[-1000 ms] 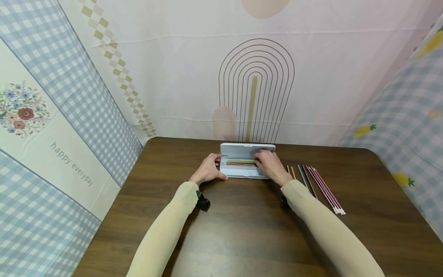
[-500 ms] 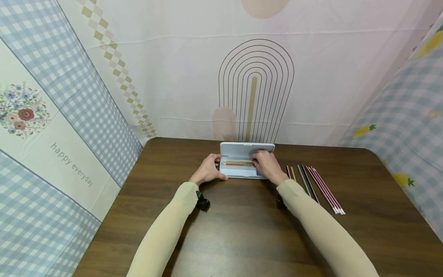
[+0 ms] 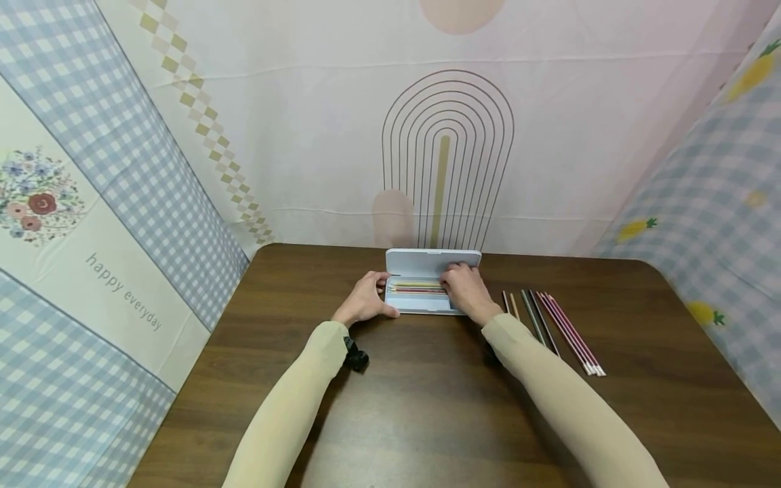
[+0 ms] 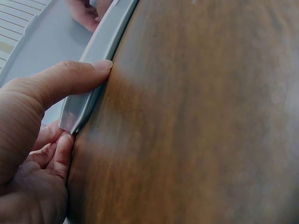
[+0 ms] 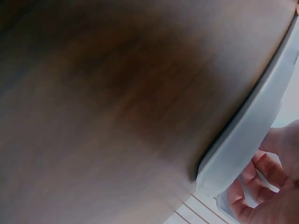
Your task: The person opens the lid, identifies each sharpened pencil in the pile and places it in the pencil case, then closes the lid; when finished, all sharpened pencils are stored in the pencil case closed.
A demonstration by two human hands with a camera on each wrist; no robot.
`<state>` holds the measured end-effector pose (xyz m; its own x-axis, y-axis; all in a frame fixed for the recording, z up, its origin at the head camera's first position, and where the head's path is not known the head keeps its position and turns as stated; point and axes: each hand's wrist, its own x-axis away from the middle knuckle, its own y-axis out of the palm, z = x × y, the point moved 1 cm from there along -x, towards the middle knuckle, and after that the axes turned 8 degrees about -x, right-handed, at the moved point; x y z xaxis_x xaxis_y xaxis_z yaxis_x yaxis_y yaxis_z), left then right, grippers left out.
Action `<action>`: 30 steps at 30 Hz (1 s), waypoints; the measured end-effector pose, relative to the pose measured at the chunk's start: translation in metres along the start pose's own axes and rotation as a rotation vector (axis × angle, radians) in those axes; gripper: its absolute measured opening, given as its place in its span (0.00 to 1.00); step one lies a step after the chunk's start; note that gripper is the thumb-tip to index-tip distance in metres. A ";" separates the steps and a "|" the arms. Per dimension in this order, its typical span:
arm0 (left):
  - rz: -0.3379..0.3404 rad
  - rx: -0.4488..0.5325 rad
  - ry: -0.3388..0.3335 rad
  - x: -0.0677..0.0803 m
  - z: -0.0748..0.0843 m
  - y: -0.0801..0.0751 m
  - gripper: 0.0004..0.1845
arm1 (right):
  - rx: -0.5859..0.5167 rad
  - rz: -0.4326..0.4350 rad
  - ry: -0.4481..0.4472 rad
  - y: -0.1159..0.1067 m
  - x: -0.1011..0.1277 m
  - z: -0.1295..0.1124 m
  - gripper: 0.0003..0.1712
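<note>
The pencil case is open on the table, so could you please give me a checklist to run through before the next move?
1. Lid raised: ok, it stands up at the back of the case.
2. Case steadied: ok, the left hand holds its left end, thumb at the front edge.
3. Pencils inside lined up: ok where visible; the right hand covers their right ends.
4. Right hand free of pencils: cannot tell, no view shows clearly.
5. All pencils inside: not ok, several loose pencils lie on the table.
</note>
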<state>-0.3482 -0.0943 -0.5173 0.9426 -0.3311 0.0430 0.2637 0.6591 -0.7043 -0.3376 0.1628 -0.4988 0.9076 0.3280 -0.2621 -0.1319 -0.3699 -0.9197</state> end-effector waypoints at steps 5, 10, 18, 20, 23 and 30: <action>-0.002 0.005 -0.001 -0.001 0.000 0.000 0.50 | 0.040 -0.014 0.003 0.000 -0.001 -0.002 0.12; -0.001 0.005 0.000 -0.001 0.000 -0.001 0.50 | 0.118 -0.030 -0.020 -0.001 -0.001 -0.003 0.14; 0.004 -0.005 -0.003 -0.002 -0.001 0.001 0.51 | 0.197 -0.050 -0.042 0.000 0.001 -0.003 0.15; 0.003 -0.003 -0.001 -0.002 -0.001 0.000 0.51 | 0.197 -0.044 -0.045 0.000 0.002 -0.004 0.14; 0.000 0.006 -0.001 -0.001 0.000 0.000 0.51 | 0.192 -0.041 -0.042 0.000 0.003 -0.004 0.13; -0.004 0.002 -0.008 -0.001 -0.001 0.000 0.51 | 0.155 -0.026 -0.058 -0.002 0.009 -0.004 0.09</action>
<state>-0.3492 -0.0945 -0.5176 0.9433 -0.3279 0.0513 0.2673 0.6590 -0.7030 -0.3271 0.1628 -0.4981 0.8877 0.3866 -0.2500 -0.1727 -0.2237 -0.9592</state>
